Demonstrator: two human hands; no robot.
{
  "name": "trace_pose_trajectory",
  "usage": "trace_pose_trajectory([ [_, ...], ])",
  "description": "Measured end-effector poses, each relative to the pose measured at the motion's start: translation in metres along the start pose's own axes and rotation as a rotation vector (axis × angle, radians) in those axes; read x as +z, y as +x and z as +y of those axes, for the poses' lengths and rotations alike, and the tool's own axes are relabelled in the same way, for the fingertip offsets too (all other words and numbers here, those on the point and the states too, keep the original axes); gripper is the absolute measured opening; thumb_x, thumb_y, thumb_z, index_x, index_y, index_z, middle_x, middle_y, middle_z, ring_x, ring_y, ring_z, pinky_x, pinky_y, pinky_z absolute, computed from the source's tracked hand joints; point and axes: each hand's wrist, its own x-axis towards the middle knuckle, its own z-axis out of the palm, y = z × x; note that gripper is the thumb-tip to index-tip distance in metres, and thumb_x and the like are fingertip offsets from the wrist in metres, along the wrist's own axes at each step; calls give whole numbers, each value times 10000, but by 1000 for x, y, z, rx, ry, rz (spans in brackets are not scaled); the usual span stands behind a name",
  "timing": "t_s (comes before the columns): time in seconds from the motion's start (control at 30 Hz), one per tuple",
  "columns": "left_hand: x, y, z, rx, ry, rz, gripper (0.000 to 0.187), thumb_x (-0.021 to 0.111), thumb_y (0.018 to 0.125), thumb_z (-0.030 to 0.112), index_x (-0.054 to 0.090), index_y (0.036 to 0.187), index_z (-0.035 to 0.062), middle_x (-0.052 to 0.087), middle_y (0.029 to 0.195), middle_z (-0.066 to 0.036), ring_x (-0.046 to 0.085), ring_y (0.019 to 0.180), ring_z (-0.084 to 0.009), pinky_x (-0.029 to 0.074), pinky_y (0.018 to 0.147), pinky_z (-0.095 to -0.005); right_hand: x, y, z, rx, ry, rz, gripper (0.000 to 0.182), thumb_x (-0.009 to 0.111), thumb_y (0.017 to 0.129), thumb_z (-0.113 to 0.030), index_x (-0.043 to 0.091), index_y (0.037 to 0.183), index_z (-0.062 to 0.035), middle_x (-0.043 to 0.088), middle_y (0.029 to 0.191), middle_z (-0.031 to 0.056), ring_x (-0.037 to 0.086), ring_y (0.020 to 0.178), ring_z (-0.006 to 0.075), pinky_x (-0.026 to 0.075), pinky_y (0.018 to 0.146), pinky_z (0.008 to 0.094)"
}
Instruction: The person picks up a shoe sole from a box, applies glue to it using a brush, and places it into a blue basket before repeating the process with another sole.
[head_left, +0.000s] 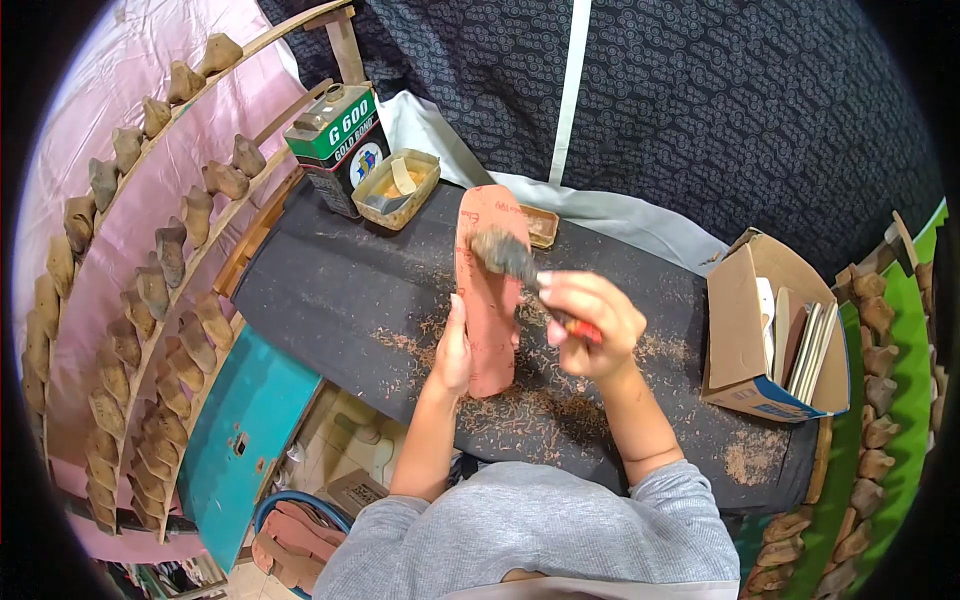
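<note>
In the middle of the head view, my left hand point(455, 350) grips a pinkish-brown shoe insole point(490, 345) by its lower part, with the thumb along the left edge. The insole is long, with dark handwriting near its top end, and is held over the dark work table point(330, 270). My right hand point(592, 325) is closed around the handle of a brush point(515, 262), which has a red part near its end. The brush's pale bristles lie over the upper half of the insole; slight blur hides whether they touch it.
Shavings point(545, 405) are scattered over the table. At the back left stand a Gold Bond can point(340, 140) and an open container point(400, 205) with a pale scraper-like piece. A cardboard box point(740, 330) of flat boards sits at right. Racks of wooden shoe lasts point(170, 250) flank both sides.
</note>
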Motion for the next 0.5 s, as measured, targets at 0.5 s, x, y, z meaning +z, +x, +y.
trace_pose_trajectory([
  [0.5, -6, 2, -11, -38, 17, -27, 614, 211, 947, 519, 415, 1236, 18, 554, 1047, -103, 561, 826, -178, 476, 733, -306, -4, -15, -4, 15, 37, 101, 180, 638, 793, -138, 613, 879, 18, 663, 832, 123, 661, 734, 251, 539, 630, 314],
])
